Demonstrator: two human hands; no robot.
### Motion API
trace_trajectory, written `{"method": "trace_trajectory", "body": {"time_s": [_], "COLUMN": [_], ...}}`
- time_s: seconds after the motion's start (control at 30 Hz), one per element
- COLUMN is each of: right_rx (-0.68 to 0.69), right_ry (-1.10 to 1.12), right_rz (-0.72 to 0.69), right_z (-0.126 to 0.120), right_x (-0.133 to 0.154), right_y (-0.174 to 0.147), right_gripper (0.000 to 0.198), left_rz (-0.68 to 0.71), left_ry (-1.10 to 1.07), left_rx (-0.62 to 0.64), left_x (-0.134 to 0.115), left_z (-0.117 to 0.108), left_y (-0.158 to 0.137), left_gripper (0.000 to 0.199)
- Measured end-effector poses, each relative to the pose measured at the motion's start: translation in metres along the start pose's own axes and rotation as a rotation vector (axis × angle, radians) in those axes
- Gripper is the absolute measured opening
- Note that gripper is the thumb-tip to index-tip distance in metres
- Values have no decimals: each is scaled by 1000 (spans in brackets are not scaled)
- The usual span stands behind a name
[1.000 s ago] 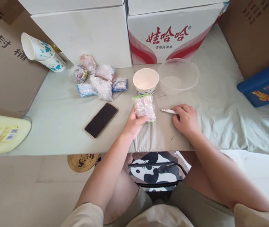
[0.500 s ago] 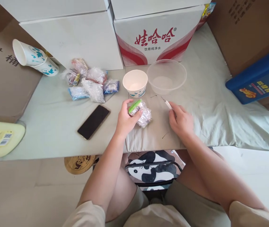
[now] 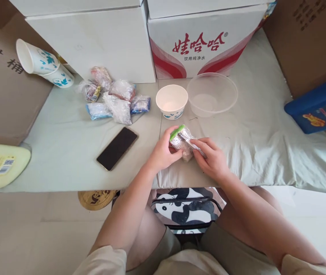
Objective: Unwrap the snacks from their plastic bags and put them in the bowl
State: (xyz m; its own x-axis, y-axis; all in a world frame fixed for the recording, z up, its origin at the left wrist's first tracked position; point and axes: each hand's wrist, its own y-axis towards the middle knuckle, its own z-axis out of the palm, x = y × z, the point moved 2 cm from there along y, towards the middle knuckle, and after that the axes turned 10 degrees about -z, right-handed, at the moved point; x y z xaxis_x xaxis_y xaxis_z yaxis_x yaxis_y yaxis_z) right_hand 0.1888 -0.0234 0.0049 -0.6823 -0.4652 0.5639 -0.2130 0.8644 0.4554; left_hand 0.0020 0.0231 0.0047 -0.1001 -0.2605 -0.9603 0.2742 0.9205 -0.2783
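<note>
My left hand (image 3: pixel 164 152) is closed around a bundle in clear crinkled plastic wrap (image 3: pixel 186 153) with a bright green strip (image 3: pixel 177 132) along its top. It grips the bundle from the left, just above the cloth-covered surface. My right hand (image 3: pixel 212 158) is closed on a slim white-handled tool (image 3: pixel 193 145) with a thin dark metal tip. That tip touches the wrap just below the green strip; whether it has pierced the plastic I cannot tell. Behind the bundle stand a white paper bowl (image 3: pixel 172 100) with blue leaf prints and a clear plastic bowl (image 3: pixel 213 95).
Several plastic-wrapped packets (image 3: pixel 118 107) lie in a heap at the left. A phone (image 3: pixel 117 149) lies before them. Paper cups (image 3: pixel 48 65) lean beside a cardboard box (image 3: pixel 5 103). White cartons (image 3: pixel 94 49) stand behind; a blue container (image 3: pixel 320 110) leans at the right.
My right hand has moved left and brought the tool's tip onto the wrapped bundle. My left hand still holds the bundle, now turned slightly. The view has shifted a little.
</note>
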Motion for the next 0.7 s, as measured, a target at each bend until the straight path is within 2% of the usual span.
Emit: {"method": "trace_trajectory", "body": {"time_s": [0.1,0.3,0.37,0.47,0.63,0.7], "right_rx": [11,69,46,-4,28,40], "right_ry": [-70,-135,-150,-222,-288,-338], "right_rz": [-21,-36,-12,63,95,93], "right_z": [2,-1,-5,-10,-10,-10], "right_x": [-2,-10,-16,-25,-35,-38], "right_y": [0,-3,-4,-3,1,3], "right_gripper": [31,33,32,36,42,39], "left_rz": [23,83,75,65,-48,-11], "left_ry": [-35,-287,-345,-329,-156,-43], "left_rx": [-37,-351,-387,-315,28,81], "left_x": [-2,-10,-11,-9,-7,-7], "left_z": [-7,-43,-50,-45,-8,0], "left_y": [3,8,6,2,-4,-3], "left_gripper": [68,74,73,71,64,58]}}
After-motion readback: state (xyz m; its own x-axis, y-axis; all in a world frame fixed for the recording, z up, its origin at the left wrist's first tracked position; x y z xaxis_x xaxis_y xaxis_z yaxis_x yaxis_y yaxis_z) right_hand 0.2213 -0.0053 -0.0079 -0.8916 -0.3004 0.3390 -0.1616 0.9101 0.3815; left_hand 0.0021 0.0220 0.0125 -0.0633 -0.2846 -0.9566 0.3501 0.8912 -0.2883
